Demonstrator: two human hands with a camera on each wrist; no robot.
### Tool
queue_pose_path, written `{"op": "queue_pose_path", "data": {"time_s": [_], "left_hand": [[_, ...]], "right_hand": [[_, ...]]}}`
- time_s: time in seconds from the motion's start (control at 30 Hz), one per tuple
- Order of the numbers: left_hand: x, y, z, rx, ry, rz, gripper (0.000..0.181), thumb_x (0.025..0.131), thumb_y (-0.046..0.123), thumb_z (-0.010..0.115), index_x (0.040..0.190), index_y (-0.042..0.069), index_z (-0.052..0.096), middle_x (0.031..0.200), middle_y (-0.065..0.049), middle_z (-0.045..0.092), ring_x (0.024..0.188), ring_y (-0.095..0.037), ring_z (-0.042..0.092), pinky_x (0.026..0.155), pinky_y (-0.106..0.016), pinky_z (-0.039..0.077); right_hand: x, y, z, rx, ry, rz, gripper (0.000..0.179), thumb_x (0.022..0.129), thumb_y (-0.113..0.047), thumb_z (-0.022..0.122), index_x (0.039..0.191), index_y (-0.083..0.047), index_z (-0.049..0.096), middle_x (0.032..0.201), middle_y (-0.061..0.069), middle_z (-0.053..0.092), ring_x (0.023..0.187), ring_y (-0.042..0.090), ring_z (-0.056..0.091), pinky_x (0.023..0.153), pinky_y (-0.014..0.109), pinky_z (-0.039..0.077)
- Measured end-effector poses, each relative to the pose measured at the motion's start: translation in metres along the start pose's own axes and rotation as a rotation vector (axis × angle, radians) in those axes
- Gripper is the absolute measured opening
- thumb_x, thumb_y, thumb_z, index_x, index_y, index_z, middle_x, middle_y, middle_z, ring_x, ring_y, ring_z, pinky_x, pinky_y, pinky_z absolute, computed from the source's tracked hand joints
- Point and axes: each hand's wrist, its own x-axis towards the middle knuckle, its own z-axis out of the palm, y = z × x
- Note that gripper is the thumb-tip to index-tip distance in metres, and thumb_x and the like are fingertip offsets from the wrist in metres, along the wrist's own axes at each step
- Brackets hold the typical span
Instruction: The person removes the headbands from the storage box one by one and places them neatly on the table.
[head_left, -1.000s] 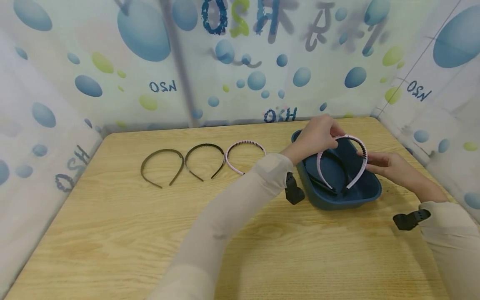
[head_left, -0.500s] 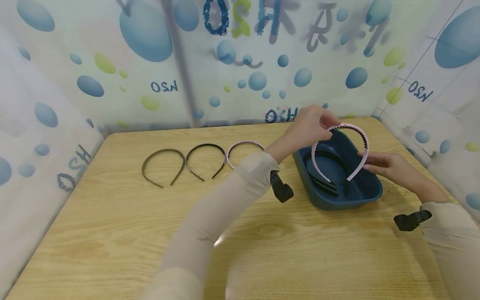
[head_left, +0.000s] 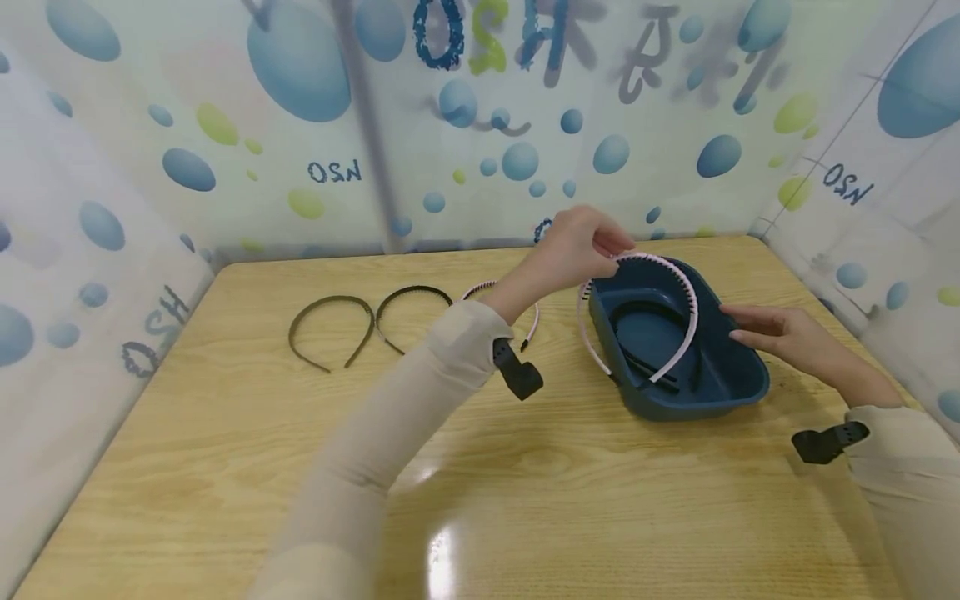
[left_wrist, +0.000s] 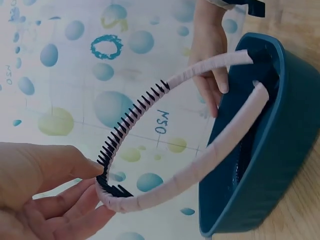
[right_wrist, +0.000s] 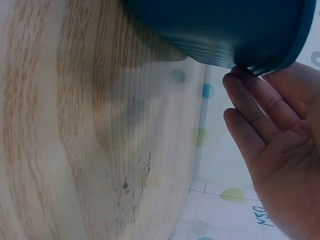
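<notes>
Three headbands lie left of the left hand, whose fingers pinch a pink headband by its crown, likely so both ends hang free; below, a blue bin; right hand, straight fingers touching the bin, apparently steadying.

A person's left hand pinches, raised ahead of the body, while the right hand sits lower with its fingers extended.

The long-sleeved left arm stretches diagonally forward and to the right; the left thumb presses opposite bent fingers. The right arm angles in from the lower right, its hand pointing toward the left hand, the thumb beside the forefinger, the palm visible from the right wrist.
</notes>
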Motion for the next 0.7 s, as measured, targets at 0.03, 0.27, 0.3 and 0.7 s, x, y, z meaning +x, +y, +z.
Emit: {"op": "queue_pose_path", "data": {"time_s": [0.03,0.27,0.3,0.7], "left_hand": [[-0.002,-0.001,-0.002,0.003,-0.001,-0.003,0.029,0.082,0.001,0.061,0.111,0.004,0.066,0.103,-0.003,0.065,0.088,-0.009,0.06,0.074,-0.016,0.046],[-0.016,-0.009,-0.013,0.032,0.013,-0.014,0.026,0.081,0.001,0.064,0.107,0.002,0.068,0.098,-0.004,0.066,0.084,-0.009,0.06,0.072,-0.018,0.047],[-0.018,-0.01,-0.015,0.039,0.015,-0.02,0.026,0.081,0.001,0.064,0.107,0.002,0.068,0.098,-0.005,0.066,0.084,-0.01,0.06,0.072,-0.018,0.047],[-0.049,-0.037,-0.043,0.087,0.032,-0.164,0.027,0.081,0.001,0.062,0.108,0.005,0.068,0.099,-0.004,0.066,0.085,-0.011,0.061,0.072,-0.021,0.049]], "right_hand": [[0.0,0.0,0.0,0.001,-0.001,0.002,0.049,0.092,-0.018,0.056,0.133,0.005,0.043,0.125,-0.012,0.046,0.096,-0.022,0.041,0.071,0.007,0.042],[0.0,0.002,0.001,-0.007,0.001,-0.002,0.049,0.092,-0.018,0.056,0.133,0.005,0.043,0.124,-0.012,0.046,0.095,-0.022,0.041,0.071,0.008,0.043],[0.0,0.002,0.001,-0.005,0.0,-0.003,0.049,0.092,-0.018,0.056,0.133,0.005,0.043,0.124,-0.012,0.046,0.095,-0.022,0.041,0.071,0.008,0.043],[-0.001,0.003,0.002,0.009,0.018,-0.038,0.047,0.092,-0.016,0.057,0.133,0.003,0.044,0.116,-0.028,0.043,0.095,-0.022,0.042,0.069,0.008,0.043]]}}
